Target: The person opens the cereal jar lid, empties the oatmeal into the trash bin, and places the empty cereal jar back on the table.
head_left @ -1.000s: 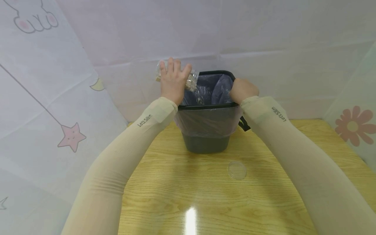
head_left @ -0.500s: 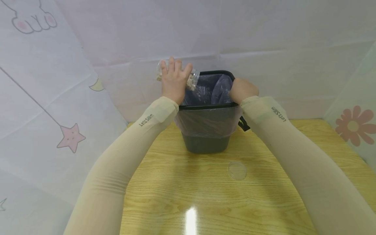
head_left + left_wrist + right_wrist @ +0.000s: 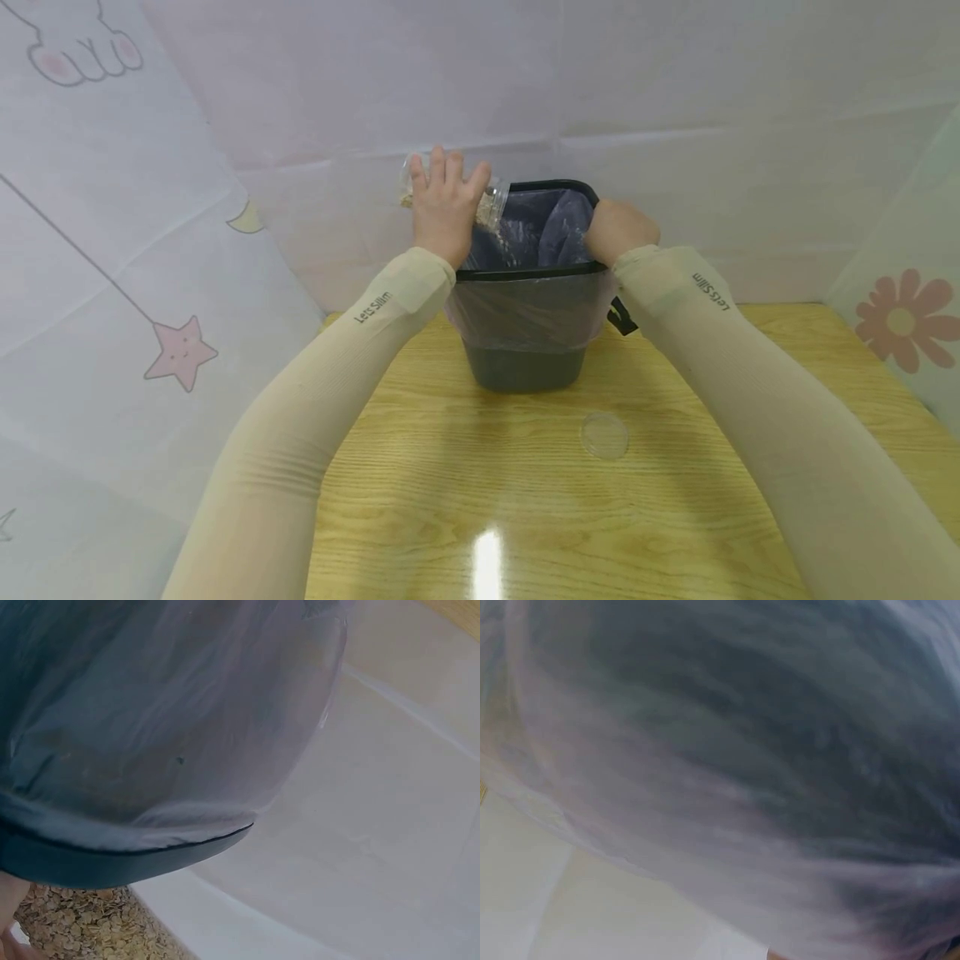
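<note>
My left hand (image 3: pixel 444 208) grips a clear plastic jar (image 3: pixel 495 200), tipped with its mouth to the right over the left side of a dark bin (image 3: pixel 527 368). Rolled oats (image 3: pixel 97 922) fill much of the jar in the left wrist view, and some spill from its mouth into the bin. A thin translucent bag (image 3: pixel 558 229) lines the bin and folds down over its outside. On the right side, my right hand (image 3: pixel 624 230) holds the bin's black rim, its fingers hidden inside. The right wrist view shows mostly the bag's outer fold (image 3: pixel 705 802).
A round clear lid (image 3: pixel 604 435) lies on the wood-grain table (image 3: pixel 465 492), in front of the bin. A black handle end (image 3: pixel 622 317) sticks out at the bin's right. Printed white sheeting (image 3: pixel 675 83) hangs close behind and at both sides.
Oats keep falling from the jar's mouth, in a denser stream now than half a second ago. Both hands, the bin and the lid stay almost where they were.
</note>
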Action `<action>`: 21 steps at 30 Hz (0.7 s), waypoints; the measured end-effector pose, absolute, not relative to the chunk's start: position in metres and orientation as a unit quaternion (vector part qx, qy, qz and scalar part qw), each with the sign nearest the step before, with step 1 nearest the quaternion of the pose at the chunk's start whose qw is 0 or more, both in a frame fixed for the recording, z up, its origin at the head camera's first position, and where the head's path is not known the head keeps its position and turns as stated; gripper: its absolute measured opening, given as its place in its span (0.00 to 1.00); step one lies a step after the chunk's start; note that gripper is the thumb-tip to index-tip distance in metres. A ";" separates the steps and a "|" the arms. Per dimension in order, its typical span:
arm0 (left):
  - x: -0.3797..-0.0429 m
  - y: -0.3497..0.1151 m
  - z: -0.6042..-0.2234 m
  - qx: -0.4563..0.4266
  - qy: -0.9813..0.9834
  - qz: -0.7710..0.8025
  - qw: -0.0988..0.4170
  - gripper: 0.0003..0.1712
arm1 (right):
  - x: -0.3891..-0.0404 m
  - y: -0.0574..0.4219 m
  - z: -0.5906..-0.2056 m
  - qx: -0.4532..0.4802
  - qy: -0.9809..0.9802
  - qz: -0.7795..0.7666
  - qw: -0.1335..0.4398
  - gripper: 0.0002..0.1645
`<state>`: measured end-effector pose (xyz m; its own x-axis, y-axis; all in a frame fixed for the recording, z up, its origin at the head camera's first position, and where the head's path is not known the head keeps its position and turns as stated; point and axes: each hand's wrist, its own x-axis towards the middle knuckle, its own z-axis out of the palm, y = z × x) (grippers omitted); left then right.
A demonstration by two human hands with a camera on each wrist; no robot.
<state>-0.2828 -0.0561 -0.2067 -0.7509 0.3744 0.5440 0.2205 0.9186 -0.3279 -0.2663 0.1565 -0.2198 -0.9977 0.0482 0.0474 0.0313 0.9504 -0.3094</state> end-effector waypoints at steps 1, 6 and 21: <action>-0.283 -0.056 -0.207 -0.160 -0.928 0.124 0.313 0.38 | -0.266 0.157 -0.220 -0.020 -0.987 0.157 0.027 0.18; -0.282 -0.056 -0.206 -0.160 -0.928 0.128 0.312 0.38 | -0.265 0.158 -0.220 -0.016 -0.986 0.163 0.027 0.16; -0.283 -0.056 -0.204 -0.164 -0.932 0.143 0.291 0.40 | -0.267 0.156 -0.219 -0.023 -0.986 0.162 0.023 0.16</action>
<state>-0.2829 -0.0557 -0.2044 -0.7767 0.3894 0.4951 0.2234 0.9052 -0.3615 -0.2667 0.1560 -0.2188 -0.9978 0.0537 0.0385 0.0385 0.9465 -0.3203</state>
